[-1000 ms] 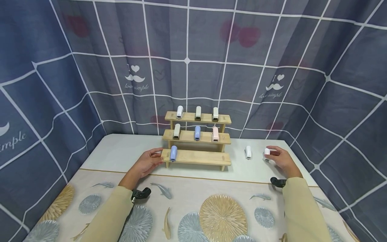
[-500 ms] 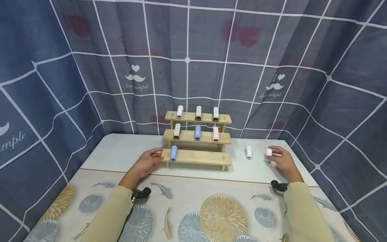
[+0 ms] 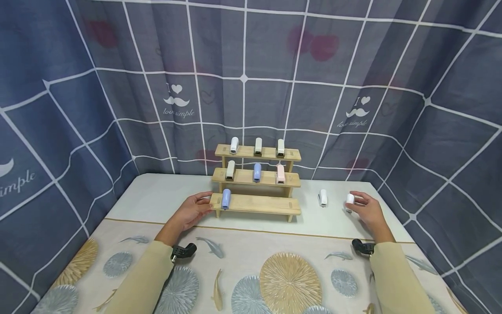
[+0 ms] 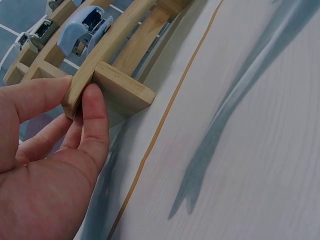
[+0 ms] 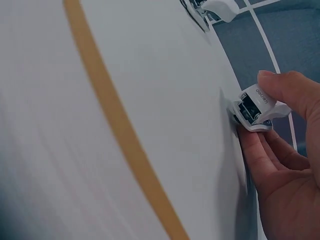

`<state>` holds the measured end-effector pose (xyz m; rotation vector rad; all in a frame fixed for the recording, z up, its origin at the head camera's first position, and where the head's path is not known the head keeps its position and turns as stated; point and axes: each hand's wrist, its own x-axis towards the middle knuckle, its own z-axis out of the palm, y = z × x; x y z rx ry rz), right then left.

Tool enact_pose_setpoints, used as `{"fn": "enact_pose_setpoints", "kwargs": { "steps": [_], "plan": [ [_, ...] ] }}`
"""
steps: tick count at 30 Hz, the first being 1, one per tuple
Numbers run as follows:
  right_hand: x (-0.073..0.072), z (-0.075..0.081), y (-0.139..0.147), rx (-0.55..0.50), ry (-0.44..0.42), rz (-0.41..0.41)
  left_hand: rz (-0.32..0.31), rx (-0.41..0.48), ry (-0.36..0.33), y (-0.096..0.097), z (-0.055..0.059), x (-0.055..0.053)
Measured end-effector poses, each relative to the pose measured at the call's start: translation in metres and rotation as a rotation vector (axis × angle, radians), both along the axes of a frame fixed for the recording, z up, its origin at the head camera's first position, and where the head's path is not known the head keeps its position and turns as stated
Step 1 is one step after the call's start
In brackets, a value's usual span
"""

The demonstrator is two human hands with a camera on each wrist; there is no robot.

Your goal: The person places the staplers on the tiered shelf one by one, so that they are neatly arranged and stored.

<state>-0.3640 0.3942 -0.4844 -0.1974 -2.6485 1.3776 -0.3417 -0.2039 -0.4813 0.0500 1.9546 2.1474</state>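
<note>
My left hand (image 3: 195,210) pinches the left end of the lowest step of a three-step wooden display stand (image 3: 260,203); in the left wrist view its thumb and fingers clasp the board's corner (image 4: 82,85). On that step sits a blue mini stapler (image 3: 226,199), close to the hand. To the right of the stand, my right hand (image 3: 368,210) holds a white mini stapler (image 5: 255,106) between thumb and fingers, close over the white tabletop. Another white mini stapler (image 3: 323,198) stands on the tabletop between that hand and the stand.
The middle step bears a cream stapler (image 3: 230,170), a blue stapler (image 3: 257,172) and a pink stapler (image 3: 280,174). Staplers in white (image 3: 234,145) and cream (image 3: 258,147) line the top step. A checked curtain (image 3: 219,100) surrounds the table; a patterned cloth (image 3: 243,253) covers its front.
The right hand has shifted slightly rightward with the white mini stapler, which now stands straighter in its fingers. The left hand keeps its hold on the stand.
</note>
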Motion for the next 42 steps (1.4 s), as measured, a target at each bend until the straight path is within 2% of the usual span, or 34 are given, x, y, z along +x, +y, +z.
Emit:
{"fn": "enact_pose_setpoints", "kwargs": {
  "steps": [18, 25, 31, 42],
  "plan": [
    [0.009, 0.006, -0.016, -0.117, -0.022, -0.057, -0.003, 0.014, -0.004, -0.001, -0.001, -0.001],
    [0.016, 0.008, -0.023, -0.217, -0.001, -0.048, -0.005, 0.012, -0.005, -0.001, 0.000, 0.000],
    [0.021, 0.006, -0.031, -0.308, -0.018, -0.035, -0.015, 0.025, -0.003, -0.002, 0.000, 0.000],
    [0.034, 0.011, -0.049, -0.368, 0.032, 0.005, -0.018, 0.035, 0.007, -0.002, -0.001, 0.000]
  ]
}}
